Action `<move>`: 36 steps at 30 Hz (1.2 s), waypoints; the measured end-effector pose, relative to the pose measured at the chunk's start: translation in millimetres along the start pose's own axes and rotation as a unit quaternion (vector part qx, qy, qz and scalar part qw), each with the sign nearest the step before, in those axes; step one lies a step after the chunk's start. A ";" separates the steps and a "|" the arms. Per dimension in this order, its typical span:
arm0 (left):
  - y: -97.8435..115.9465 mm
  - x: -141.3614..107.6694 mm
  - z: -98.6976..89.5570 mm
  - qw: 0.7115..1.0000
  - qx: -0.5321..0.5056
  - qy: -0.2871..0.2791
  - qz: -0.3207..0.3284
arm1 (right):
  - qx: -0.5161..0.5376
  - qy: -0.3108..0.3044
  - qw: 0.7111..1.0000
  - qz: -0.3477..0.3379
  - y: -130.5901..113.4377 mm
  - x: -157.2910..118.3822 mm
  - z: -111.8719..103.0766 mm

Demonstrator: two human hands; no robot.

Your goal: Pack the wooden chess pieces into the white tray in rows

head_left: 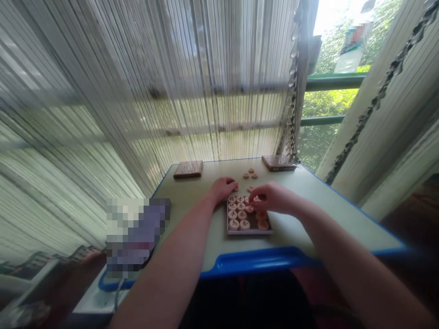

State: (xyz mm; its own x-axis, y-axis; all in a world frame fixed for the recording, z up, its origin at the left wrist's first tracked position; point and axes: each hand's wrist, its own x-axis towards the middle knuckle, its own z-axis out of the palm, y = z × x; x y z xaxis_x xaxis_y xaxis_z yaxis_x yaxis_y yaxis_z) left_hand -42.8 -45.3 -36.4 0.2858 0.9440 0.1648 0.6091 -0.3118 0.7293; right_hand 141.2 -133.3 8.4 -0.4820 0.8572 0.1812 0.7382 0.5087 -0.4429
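A shallow square box of round wooden Chinese chess pieces sits on the table. Rows of pieces fill its left side, while a dark gap shows in its lower middle. Just beyond the box's back left corner, my left hand has its fingers closed on a chess piece. My right hand reaches over the box from the right, thumb and fingers pinched at a piece with red marking; the fingers partly hide it. Another loose piece lies between the hands, behind the box.
Three loose pieces lie farther back on the pale table with its blue rim. Brown boxes stand at the back left and back right. A blurred-out object is at the left edge. Striped curtains hang behind.
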 end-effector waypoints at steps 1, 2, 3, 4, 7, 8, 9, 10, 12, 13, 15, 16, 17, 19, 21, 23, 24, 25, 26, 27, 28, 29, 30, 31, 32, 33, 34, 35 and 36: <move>0.6 -0.5 -0.1 1.000 0.001 -0.002 -0.001 | 0.009 -0.009 1.000 0.002 0.8 -1.8 -3.2; 1.3 -1.0 -0.3 1.000 0.003 -0.003 -0.002 | 0.017 -0.021 1.000 0.002 1.7 -3.4 -6.0; 1.9 -1.4 -0.6 1.000 0.005 -0.004 -0.003 | 0.025 -0.034 0.999 0.000 2.6 -4.5 -8.3; 2.5 -1.7 -0.9 1.000 0.008 -0.005 -0.003 | 0.031 -0.041 0.999 -0.001 3.6 -5.1 -9.8; 3.6 -1.7 -2.0 1.000 0.024 -0.003 0.001 | 0.011 0.012 1.000 0.004 9.2 -2.5 -10.5; 4.0 -1.5 -2.3 1.000 0.029 -0.002 0.003 | -0.012 0.050 0.999 0.007 12.5 -0.4 -9.5; 4.5 -1.3 -2.6 1.000 0.031 -0.002 0.004 | -0.037 0.086 0.996 0.009 16.6 2.2 -8.0; 5.1 -1.2 -2.9 1.000 0.029 -0.002 0.002 | -0.058 0.115 0.992 0.008 21.4 5.2 -5.9; 6.8 -1.5 -3.3 1.000 0.018 -0.005 -0.013 | -0.079 0.141 0.987 -0.007 32.5 12.0 -0.2; 7.7 -2.1 -3.5 1.000 0.011 -0.005 -0.021 | -0.079 0.143 0.986 -0.019 38.3 15.6 3.2; 9.2 -3.7 -3.8 0.999 -0.001 -0.008 -0.031 | -0.077 0.135 0.987 -0.045 49.1 22.4 10.0; 9.6 -4.5 -4.0 0.999 -0.008 -0.011 -0.031 | -0.077 0.124 0.988 -0.048 53.7 25.3 12.9; 9.7 -5.3 -4.1 0.999 -0.016 -0.016 -0.028 | -0.075 0.108 0.990 -0.046 57.6 27.7 14.9; 8.7 -6.2 -4.4 0.999 -0.034 -0.034 -0.019 | -0.062 0.083 0.994 -0.029 63.0 30.7 16.4; 6.6 -6.1 -4.8 0.997 -0.048 -0.051 -0.014 | -0.048 0.078 0.996 -0.008 65.5 30.9 14.5; 4.3 -5.6 -5.4 0.997 -0.053 -0.058 -0.013 | -0.042 0.085 0.995 0.011 66.1 29.1 11.4; 3.3 -5.2 -5.7 0.997 -0.054 -0.057 -0.012 | -0.043 0.086 0.995 0.021 66.0 27.9 10.2; 2.6 -5.0 -5.9 0.997 -0.055 -0.054 -0.010 | -0.046 0.086 0.995 0.032 65.9 26.7 9.3; 2.1 -4.9 -6.1 0.997 -0.054 -0.050 -0.008 | -0.050 0.085 0.994 0.043 65.7 25.7 9.0; 1.9 -4.8 -6.2 0.998 -0.053 -0.046 -0.006 | -0.054 0.083 0.994 0.054 65.8 25.0 9.3; 2.0 -4.9 -6.2 0.998 -0.051 -0.040 -0.005 | -0.057 0.083 0.993 0.065 66.0 24.6 9.9; 2.4 -5.1 -6.0 0.998 -0.048 -0.033 -0.006 | -0.059 0.083 0.992 0.073 66.5 24.4 10.8; 3.0 -5.4 -5.7 0.999 -0.042 -0.026 -0.008 | -0.059 0.084 0.992 0.077 67.2 24.4 11.8; 3.7 -5.7 -5.4 0.999 -0.037 -0.020 -0.010 | -0.059 0.087 0.991 0.079 68.1 24.4 12.7; 4.6 -6.1 -5.1 0.999 -0.032 -0.015 -0.013 | -0.059 0.092 0.991 0.078 69.0 24.5 13.5; 5.5 -6.6 -5.0 0.999 -0.026 -0.011 -0.017 | -0.061 0.097 0.991 0.076 69.8 24.5 14.1; 6.3 -7.1 -5.0 1.000 -0.020 -0.009 -0.019 | -0.063 0.103 0.990 0.074 70.5 24.4 14.4; 7.0 -7.6 -5.2 1.000 -0.015 -0.009 -0.020 | -0.066 0.110 0.989 0.070 70.8 24.4 14.7; 7.5 -8.1 -5.5 1.000 -0.012 -0.011 -0.019 | -0.070 0.117 0.988 0.067 70.7 24.3 14.9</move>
State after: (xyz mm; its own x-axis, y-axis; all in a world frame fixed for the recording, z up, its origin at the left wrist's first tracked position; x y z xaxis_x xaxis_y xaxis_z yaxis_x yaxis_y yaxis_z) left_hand -44.7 -54.7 -28.7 0.2795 0.9523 0.1221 0.6018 -0.2729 0.7506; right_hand 174.6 -77.6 -31.6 -0.2654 0.9039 0.3355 0.8533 0.3822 -0.3546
